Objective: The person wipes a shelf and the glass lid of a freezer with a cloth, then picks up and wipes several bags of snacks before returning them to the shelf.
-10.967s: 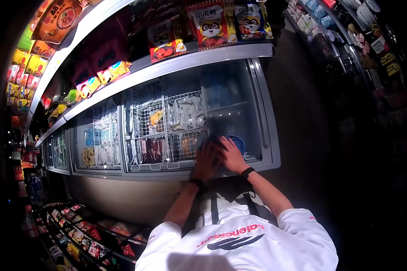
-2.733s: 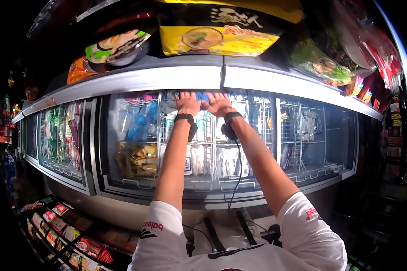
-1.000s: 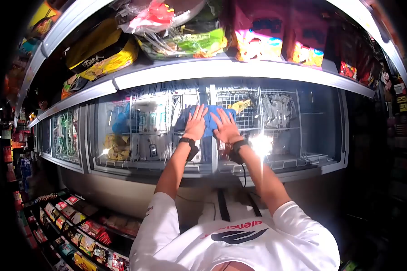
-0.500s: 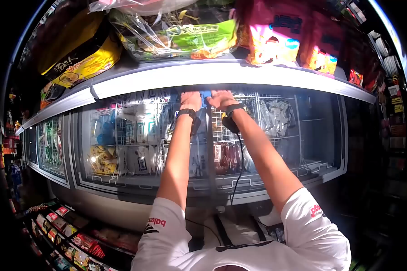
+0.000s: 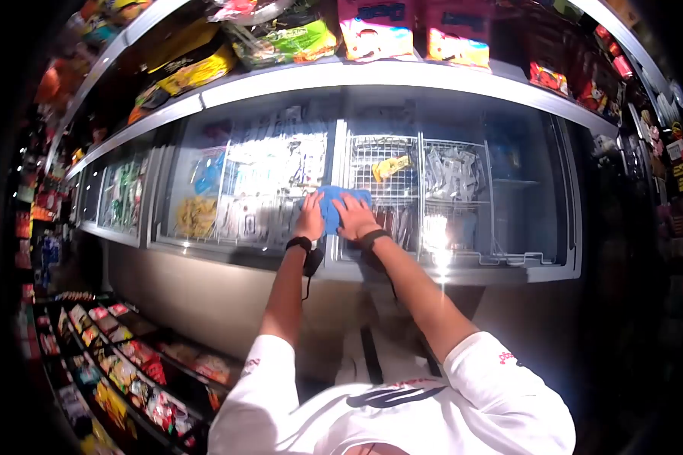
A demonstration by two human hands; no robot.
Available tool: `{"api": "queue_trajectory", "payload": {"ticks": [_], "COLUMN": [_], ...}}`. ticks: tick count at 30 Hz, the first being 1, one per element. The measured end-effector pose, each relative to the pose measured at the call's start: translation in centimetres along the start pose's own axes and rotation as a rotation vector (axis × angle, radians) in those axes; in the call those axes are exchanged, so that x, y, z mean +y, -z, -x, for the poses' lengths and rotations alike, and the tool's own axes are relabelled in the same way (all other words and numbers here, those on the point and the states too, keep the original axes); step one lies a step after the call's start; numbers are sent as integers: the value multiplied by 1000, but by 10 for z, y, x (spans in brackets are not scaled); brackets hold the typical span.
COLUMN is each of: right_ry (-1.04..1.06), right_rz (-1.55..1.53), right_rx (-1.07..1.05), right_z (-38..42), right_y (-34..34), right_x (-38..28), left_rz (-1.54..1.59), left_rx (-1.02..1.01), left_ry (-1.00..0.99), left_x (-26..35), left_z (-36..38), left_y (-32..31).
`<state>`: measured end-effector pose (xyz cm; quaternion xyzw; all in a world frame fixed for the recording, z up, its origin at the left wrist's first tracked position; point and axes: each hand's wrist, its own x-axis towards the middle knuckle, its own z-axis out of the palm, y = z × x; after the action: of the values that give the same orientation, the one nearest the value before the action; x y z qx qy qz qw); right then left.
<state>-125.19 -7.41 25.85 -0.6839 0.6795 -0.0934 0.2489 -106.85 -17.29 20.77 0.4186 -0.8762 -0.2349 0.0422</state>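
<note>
A blue cloth [image 5: 331, 205] lies on the glass top of a chest freezer [image 5: 250, 199], near the metal divider between two panes. My left hand [image 5: 310, 218] grips the cloth's left side and presses it down. On the other side, my right hand [image 5: 356, 218] holds the cloth with its fingers bent over it. Both wrists wear black bands with a small device. Beneath the glass, a yellow packet [image 5: 391, 167] lies in a white wire basket [image 5: 363, 149], beside several silvery packets [image 5: 454, 173].
Above the freezer runs a shelf with a white front edge [image 5: 402, 73], carrying a green bag [image 5: 292, 44], pink bags [image 5: 377, 29] and yellow bags [image 5: 197, 70]. A tiered rack of snack packets [image 5: 136, 353] stands at lower left. Another freezer section [image 5: 118, 193] continues left.
Both hands have moved toward my body, from under the shelf edge to near the freezer's front, bringing the blue cloth along. The view has shifted, showing more of the freezer top.
</note>
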Motion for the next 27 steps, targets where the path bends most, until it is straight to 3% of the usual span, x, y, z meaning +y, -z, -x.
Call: {"api": "queue_trajectory", "payload": {"ticks": [3,6,7,8,10,13,17,20,24,27], "right_ry": [127,157,127,93,77,85,50,33,-30,-46], "right_rz": [-135,-265,-267,-272,-134,-120,-179,-218,-181,-129], "right_rx": [161,182,213,249,409,495,469,426,344,292], "right_z": [71,130,148,162,185,222,262,274,249,224], "right_y": [-40,-66,-75,-81,-94,-71,-49,-45,-61,-57], "right_x": [-9,-19,-21,-22,-8,25,58,61,64,71], "left_rz": [132,274,208,-57,-173,-305,-376,-504,-433,-446], "left_rx": [-94,-177,-92,-47,-172,-157,-165,-266,-409,-361], "left_ry": [-51,-62,-92,-80,95,47,37,154,226,203], "left_x": [-5,-18,62,57,96,130,188,217,218,214], "left_z": [88,138,161,166,169,158,153,146,133,117], "left_y": [-4,-26,22,3,-8,-45,-66,-68,-54,-52]}}
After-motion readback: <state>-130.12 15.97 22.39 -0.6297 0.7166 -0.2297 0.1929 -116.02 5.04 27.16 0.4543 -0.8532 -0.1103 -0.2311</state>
